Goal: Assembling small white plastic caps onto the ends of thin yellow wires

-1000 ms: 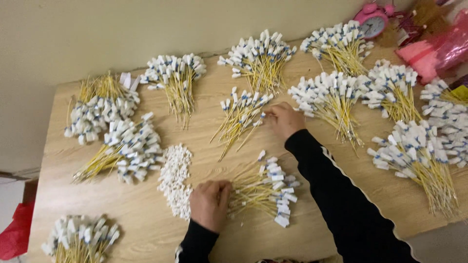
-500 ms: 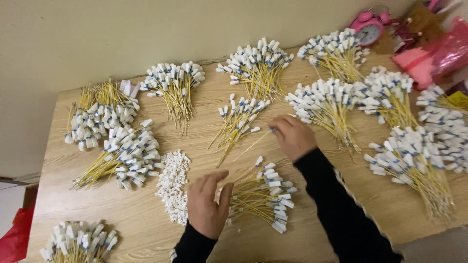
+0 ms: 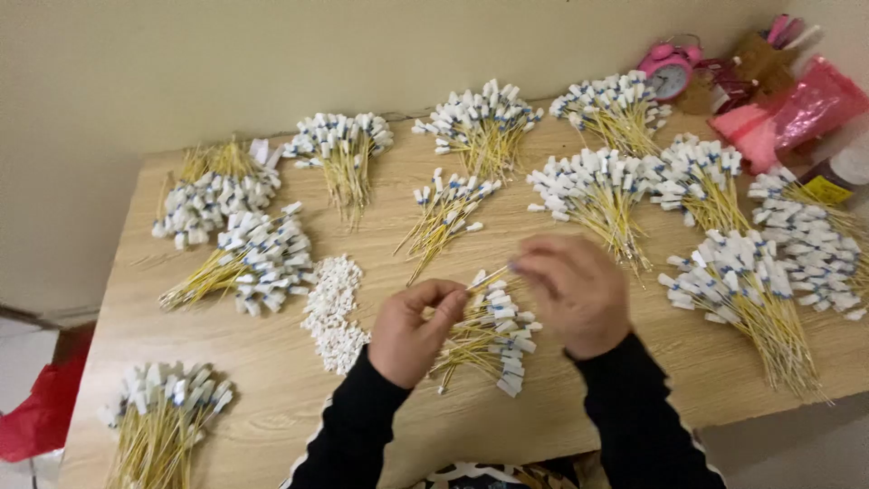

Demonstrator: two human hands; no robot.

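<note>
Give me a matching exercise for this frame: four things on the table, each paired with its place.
Things:
1. alarm clock
2. heap of small white caps
3. red bag
4. left hand

Places:
A. on the floor, beside the table's left end
B. far right corner
C. just left of the left hand
D. over the nearest bundle

Pairs: 1-B, 2-C, 3-A, 4-D

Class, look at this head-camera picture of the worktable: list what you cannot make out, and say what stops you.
- Right hand: motion blur; its grip is unreadable.
- What the left hand pinches: too thin, and fingers cover it.
- Middle bundle of yellow wires: partly hidden behind both hands.
- Bottom-left bundle: cut by the lower edge.
- Pink bags: cut by the right edge.
- Pile of small white pieces: too small to tell their shape.
</note>
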